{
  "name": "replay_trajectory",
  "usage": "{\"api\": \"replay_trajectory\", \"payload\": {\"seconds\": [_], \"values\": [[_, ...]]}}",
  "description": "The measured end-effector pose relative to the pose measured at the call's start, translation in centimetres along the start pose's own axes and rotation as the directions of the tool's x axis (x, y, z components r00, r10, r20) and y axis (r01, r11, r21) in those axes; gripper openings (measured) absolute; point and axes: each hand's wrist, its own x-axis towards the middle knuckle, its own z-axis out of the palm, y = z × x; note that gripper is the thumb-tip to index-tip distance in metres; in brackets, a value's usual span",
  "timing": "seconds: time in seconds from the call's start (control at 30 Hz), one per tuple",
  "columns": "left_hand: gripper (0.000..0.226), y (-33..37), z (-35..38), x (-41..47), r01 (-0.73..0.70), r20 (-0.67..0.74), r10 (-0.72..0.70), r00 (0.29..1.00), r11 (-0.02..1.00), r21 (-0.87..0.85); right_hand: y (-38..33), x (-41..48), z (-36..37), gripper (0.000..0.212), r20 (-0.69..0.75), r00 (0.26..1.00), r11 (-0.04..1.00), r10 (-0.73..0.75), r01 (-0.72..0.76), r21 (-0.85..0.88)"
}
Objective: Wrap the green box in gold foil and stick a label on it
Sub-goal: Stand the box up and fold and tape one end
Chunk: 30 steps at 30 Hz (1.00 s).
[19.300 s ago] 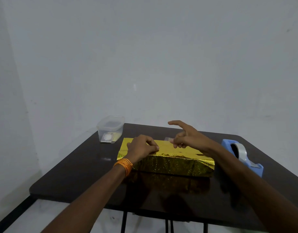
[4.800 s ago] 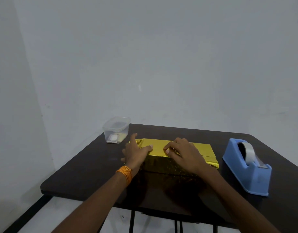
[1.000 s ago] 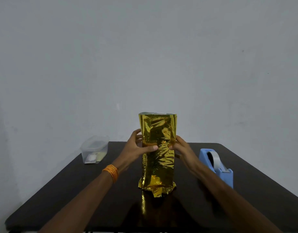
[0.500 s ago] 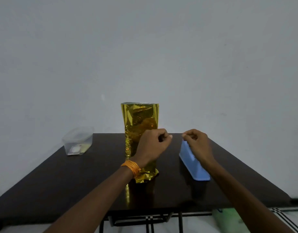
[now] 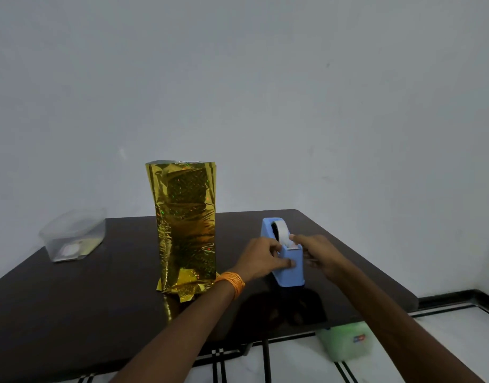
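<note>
Tabletop (image 5: 72, 313): left hand (image 5: 261, 259), right hand (image 5: 318, 252) clamp fingers (image 5: 286, 262) on dispenser (image 5: 291, 275) beside upright gold box (image 5: 186, 225).

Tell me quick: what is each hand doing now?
Left hand: grips the blue plastic tape dispenser.
Right hand: pinches the clear tape's free end.

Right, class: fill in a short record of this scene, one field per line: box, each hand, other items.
Foil-wrapped box: upright on table, no hand on it
Left hand: grips tape dispenser at its side
Right hand: fingertip on tape end, grip unclear
Clear container: back left of table
</note>
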Motion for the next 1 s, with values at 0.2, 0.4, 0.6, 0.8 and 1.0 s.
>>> {"api": "replay_trajectory", "payload": {"seconds": [0.2, 0.4, 0.6, 0.8, 1.0], "values": [[0.036, -0.4, 0.1, 0.0, 0.015, -0.001, -0.015, 1.000, 1.000, -0.025, -1.0, 0.5, 0.7, 0.014, -0.093, 0.995, 0.997, 0.024, -0.018, 0.073], [0.043, -0.2, 0.4, -0.1, 0.027, -0.023, -0.028, 0.999, 0.999, -0.024, -1.1, 0.7, 0.8, 0.023, -0.149, 0.982, 0.993, -0.113, 0.109, -0.034], [0.045, 0.1, 0.4, -0.2, 0.038, -0.042, -0.037, 0.998, 0.999, 0.030, -1.2, 0.4, 1.3, 0.026, -0.220, 0.965, 0.989, -0.143, 0.130, -0.072], [0.045, 0.1, 0.4, -0.3, 0.017, -0.068, -0.014, 0.998, 0.999, 0.046, 0.0, -2.4, 0.8, 0.028, -0.203, 0.974, 0.993, -0.103, 0.113, 0.041], [0.043, 0.5, 0.5, -0.6, 0.010, -0.085, -0.006, 0.996, 0.999, 0.042, 2.0, -3.4, 1.2, 0.019, -0.182, 0.982, 0.995, -0.054, 0.069, 0.077]]}}
